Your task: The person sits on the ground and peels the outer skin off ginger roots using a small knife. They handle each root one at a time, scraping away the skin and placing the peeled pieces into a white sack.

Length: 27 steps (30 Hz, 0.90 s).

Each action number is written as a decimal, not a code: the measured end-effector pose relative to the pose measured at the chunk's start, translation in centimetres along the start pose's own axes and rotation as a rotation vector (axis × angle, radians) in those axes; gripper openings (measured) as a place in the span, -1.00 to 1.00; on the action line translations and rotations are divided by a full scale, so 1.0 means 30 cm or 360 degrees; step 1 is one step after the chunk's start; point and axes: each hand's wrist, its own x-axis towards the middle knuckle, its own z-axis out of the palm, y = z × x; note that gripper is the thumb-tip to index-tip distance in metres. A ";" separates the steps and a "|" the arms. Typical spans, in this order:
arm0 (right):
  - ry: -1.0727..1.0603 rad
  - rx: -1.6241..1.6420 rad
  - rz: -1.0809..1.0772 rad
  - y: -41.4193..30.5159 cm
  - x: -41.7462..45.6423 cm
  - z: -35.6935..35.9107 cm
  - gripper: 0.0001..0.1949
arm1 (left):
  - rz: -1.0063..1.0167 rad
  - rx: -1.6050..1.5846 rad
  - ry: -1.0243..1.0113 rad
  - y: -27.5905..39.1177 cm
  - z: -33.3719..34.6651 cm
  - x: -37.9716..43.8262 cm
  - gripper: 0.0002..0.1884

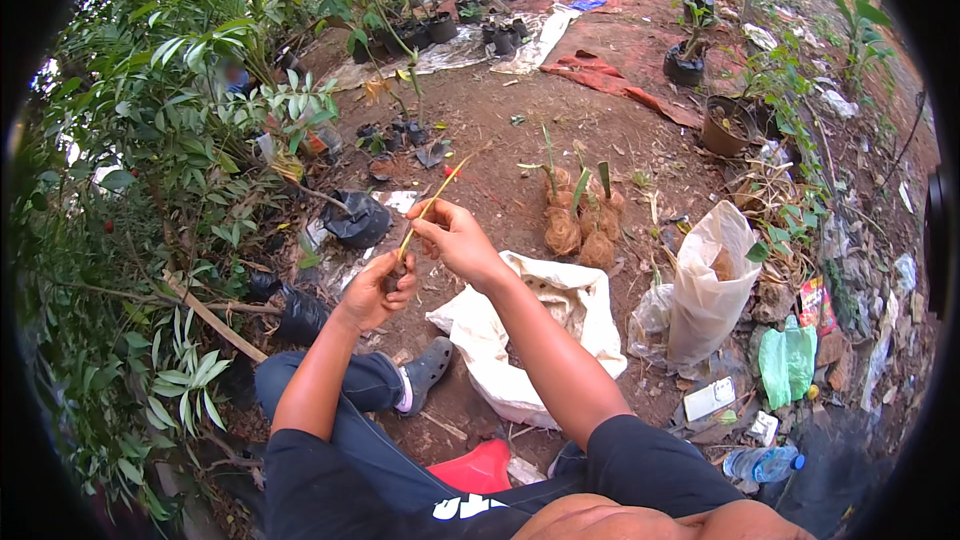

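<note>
My left hand (pixel 380 290) is closed around the lower end of a thin yellow-green plant stem (pixel 430 202); something dark shows between its fingers, too small to name. Just above it, my right hand (pixel 448 234) pinches the same stem, whose tip points up and to the right. Below my right forearm lies an open white woven sack (pixel 480 319). Beyond the sack, several fibre-wrapped root balls (pixel 562 231) with short green shoots stand grouped on the soil.
A translucent plastic bag (pixel 709 307) holding brown fibre stands at right, near a green plastic bag (pixel 786 361), a white phone (pixel 709 399) and a plastic water bottle (pixel 763 463). Black-bagged plants (pixel 358 220) and dense foliage fill the left. A red plastic object (pixel 476 469) lies by my legs.
</note>
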 end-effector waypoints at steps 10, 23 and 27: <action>0.0020 -0.0288 0.0070 0.077 0.005 0.003 -0.75 | 0.0224 0.0605 0.0358 -0.002 0.003 -0.001 -0.58; -0.0064 -0.1482 0.0368 0.231 -0.067 -0.352 -0.60 | -0.0181 0.0961 0.0442 -0.177 0.075 -0.112 -0.73; -0.0145 -0.1856 0.0681 0.438 -0.157 -0.490 -0.64 | -0.0183 0.1004 0.0436 -0.265 0.031 0.006 -0.75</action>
